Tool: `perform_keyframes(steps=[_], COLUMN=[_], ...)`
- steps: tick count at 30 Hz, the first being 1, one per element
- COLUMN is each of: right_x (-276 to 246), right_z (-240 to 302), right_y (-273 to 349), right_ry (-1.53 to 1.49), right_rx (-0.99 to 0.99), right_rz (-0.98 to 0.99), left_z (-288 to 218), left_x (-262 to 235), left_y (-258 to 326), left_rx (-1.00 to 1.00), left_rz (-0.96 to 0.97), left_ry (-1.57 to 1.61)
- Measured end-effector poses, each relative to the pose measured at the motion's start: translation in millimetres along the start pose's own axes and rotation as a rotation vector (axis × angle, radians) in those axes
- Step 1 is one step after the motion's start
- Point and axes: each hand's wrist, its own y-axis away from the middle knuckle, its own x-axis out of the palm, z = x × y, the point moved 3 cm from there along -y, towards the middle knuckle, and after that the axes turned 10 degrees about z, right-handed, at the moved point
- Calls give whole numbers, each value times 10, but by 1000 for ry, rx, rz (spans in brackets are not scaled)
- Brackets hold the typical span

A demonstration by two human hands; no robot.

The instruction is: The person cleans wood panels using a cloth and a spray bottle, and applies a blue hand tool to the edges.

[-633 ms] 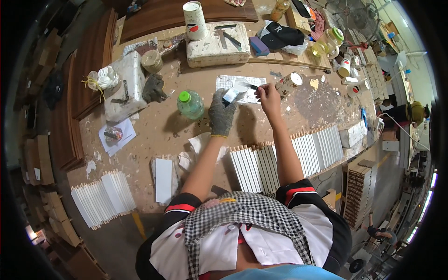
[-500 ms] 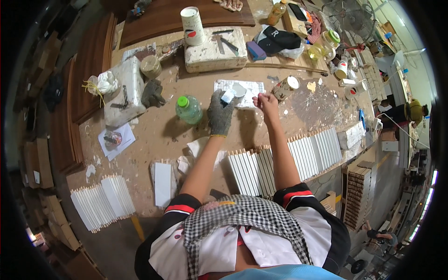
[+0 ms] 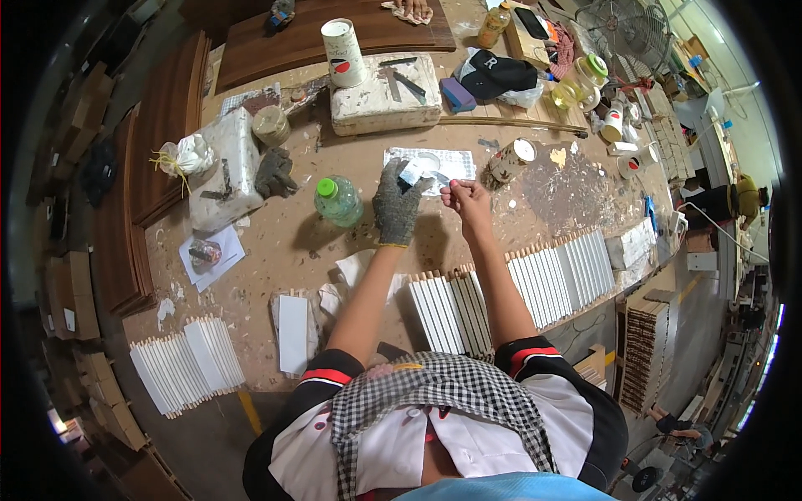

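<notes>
My left hand [image 3: 396, 210], in a grey knit glove, is closed around a small flat piece smeared with white paste [image 3: 413, 172]; its exact kind does not show. My bare right hand [image 3: 468, 204] pinches a small thin-bladed spatula [image 3: 441, 178], its tip pointing left at the pasted piece. Whether the two touch is too small to tell. Just beyond my hands, a round pale lid or dish [image 3: 428, 159] rests on a patterned paper sheet [image 3: 459, 157]. A green-capped plastic bottle [image 3: 339, 203] stands left of my gloved hand, and a patterned paper cup [image 3: 510, 160] stands to the right.
White strips with wooden ends [image 3: 547, 280] line the near right edge; more strips [image 3: 185, 363] lie near left. Paint-spattered blocks [image 3: 386, 104] [image 3: 221, 179] bear a cup and scrapers. An empty glove [image 3: 275, 173] lies left. Across the table, another person's hand [image 3: 411, 8] holds a cloth.
My right hand has moved slightly left and nearer, and the spatula blade now shows beside the pasted piece. My left hand has hardly moved.
</notes>
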Motion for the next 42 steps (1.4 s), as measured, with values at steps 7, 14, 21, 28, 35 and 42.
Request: perform_keyframes(steps=[7, 14, 21, 28, 35, 42], right_x=[40, 123, 79, 179, -15, -484], right_z=[40, 86, 241, 535, -149, 166], right_y=[60, 86, -104, 47, 715, -139], right_ry=[14, 5, 544, 968, -406, 384], right_rx=[-91, -102, -281, -363, 427, 113], right_rz=[-14, 66, -134, -154, 505, 12], left_z=[-57, -72, -189, 4, -78, -66], left_x=[-51, -160, -164, -185, 244, 110], left_y=[86, 113, 232, 502, 855, 1061], left_rx=[-77, -24, -52, -164, -227, -209], left_rz=[5, -37, -49, 0, 246, 301], left_ry=[3, -140, -216, 393, 613, 348])
